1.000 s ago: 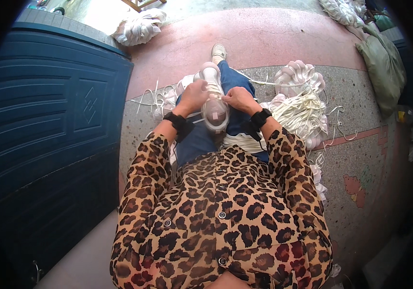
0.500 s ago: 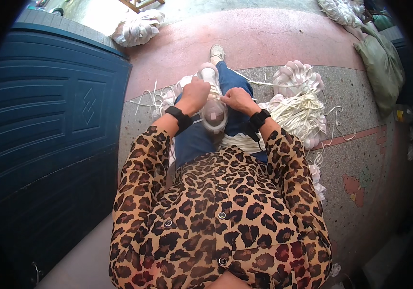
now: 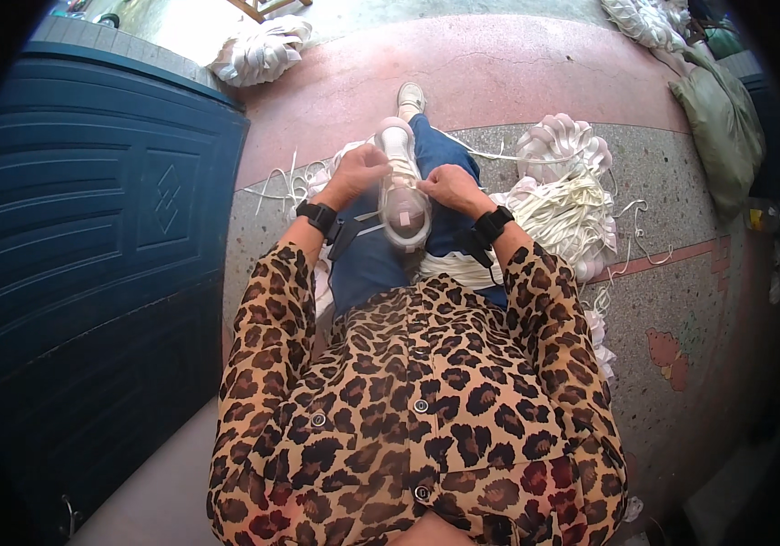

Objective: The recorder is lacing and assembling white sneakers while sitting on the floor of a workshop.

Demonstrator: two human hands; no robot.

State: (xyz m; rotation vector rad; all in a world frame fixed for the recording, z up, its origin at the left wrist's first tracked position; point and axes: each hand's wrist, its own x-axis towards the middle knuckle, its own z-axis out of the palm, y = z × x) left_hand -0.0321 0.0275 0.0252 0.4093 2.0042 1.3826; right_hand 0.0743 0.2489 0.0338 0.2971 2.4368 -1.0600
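Note:
A pale shoe upper (image 3: 395, 136) lies lengthwise over my lap, its rounded, brownish toe (image 3: 405, 215) pointing toward me. A cream shoelace (image 3: 401, 173) crosses its middle. On the upper's left side, my left hand (image 3: 358, 175) is closed, thumb and fingertips together near the lacing. What it pinches is too small to make out. My right hand (image 3: 453, 189) has its fingers pinched at the upper's right edge, where the lace appears to run into them. A loose white lace end (image 3: 367, 218) hangs over my left thigh. Both wrists wear black bands.
To the right on the floor sit stacked shoe uppers (image 3: 563, 150) and a heap of cream laces (image 3: 564, 214). More white laces (image 3: 281, 188) trail at the left. A blue panelled door (image 3: 117, 182) stands close on my left. A white bundle (image 3: 262, 52) and a grey-green sack (image 3: 722, 132) lie farther off.
My left hand has drawn back slightly to the left, off the middle of the upper, uncovering more of the lacing. My right hand stays nearly where it was.

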